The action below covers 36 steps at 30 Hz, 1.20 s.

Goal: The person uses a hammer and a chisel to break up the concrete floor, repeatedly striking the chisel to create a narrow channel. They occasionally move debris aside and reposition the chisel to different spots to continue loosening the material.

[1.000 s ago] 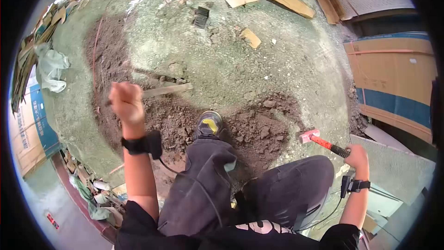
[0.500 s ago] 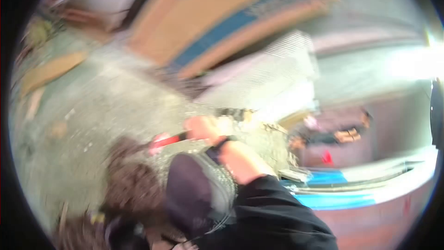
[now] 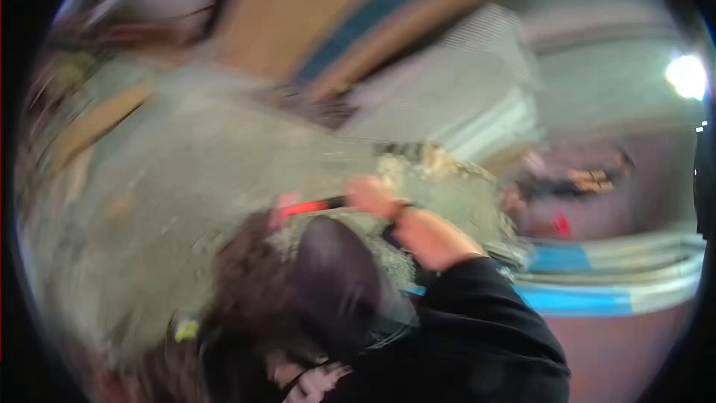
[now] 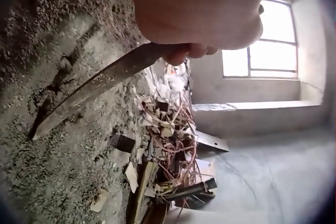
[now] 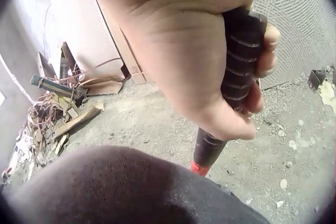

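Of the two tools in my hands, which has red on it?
The hammer in your right hand: its handle is red beyond the black grip. The flat tool in your left hand looks dull grey-brown.

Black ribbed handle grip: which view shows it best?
Right wrist view: the black ribbed handle grip is close, its rings distinct, the right hand curled round it. The head view shows a short, blurred dark stretch between hand and red shaft. The left wrist view doesn't show it.

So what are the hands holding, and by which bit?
The right hand grips a hammer by the black part of its handle. The left hand holds a long flat strip by one end.
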Motion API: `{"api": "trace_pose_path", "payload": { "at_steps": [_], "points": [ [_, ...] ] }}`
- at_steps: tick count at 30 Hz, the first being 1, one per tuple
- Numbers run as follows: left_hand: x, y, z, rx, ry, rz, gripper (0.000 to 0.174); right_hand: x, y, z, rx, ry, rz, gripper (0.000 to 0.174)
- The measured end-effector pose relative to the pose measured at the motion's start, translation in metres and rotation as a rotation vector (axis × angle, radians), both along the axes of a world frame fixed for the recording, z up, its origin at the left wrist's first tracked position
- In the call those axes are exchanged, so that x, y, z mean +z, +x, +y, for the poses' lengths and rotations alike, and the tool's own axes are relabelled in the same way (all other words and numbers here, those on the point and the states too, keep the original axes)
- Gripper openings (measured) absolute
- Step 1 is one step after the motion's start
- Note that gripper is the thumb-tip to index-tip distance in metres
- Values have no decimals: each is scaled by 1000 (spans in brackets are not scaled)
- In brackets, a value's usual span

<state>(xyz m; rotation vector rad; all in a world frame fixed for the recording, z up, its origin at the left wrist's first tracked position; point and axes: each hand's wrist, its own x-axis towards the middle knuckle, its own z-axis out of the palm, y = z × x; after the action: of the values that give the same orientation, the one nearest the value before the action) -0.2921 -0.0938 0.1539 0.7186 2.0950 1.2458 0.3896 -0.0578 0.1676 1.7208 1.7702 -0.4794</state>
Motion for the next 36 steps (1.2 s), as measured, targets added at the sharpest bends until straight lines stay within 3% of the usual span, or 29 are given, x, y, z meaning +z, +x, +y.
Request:
{"api": "trace_pose_path", "payload": {
  "at_steps": [1,2,3,4,5,6,8,13,17,19,21,23,25,27,32,36],
  "points": [
    [-11,-9,-5,70,66,-24,27,5,-6,-3,-55,34,-111,24],
    [-14,-8,-7,140,176,-52,27,22,-22,7,116,-41,-109,26],
    [-13,-8,-9,210,286,-62,27,-3,2,-4,15,-65,-58,28],
    [-9,-4,-7,259,414,-76,27,-2,-19,11,-27,-189,-257,32],
    [-4,-5,-14,287,532,-69,27,-9,-32,23,66,-204,-340,36],
    [3,-4,-13,237,866,-254,38,-39,-9,19,85,-139,-300,34],
    [30,5,-28,283,885,-124,38,-40,-32,38,115,-203,-387,25],
    [24,-20,-73,432,851,-80,39,7,-101,99,336,-340,-409,33],
    [21,-28,-85,531,866,-119,40,33,-185,150,551,-245,-111,33],
    [21,-28,-86,528,861,-129,41,43,-250,160,551,-223,12,30],
    [21,-24,-84,553,849,-96,41,29,-295,158,508,-206,296,29],
    [18,-25,-84,577,866,-99,41,29,-365,135,165,-334,558,26],
    [15,-25,-85,522,895,-92,40,22,-423,111,152,-334,758,22],
    [15,-25,-83,539,896,-100,40,11,-474,89,-3,-417,1065,23],
    [13,-28,-92,525,845,-87,38,-49,-532,48,218,-289,1059,41],
    [12,-34,-95,608,866,-91,38,-98,-524,48,227,-290,684,52]
  ]
}}
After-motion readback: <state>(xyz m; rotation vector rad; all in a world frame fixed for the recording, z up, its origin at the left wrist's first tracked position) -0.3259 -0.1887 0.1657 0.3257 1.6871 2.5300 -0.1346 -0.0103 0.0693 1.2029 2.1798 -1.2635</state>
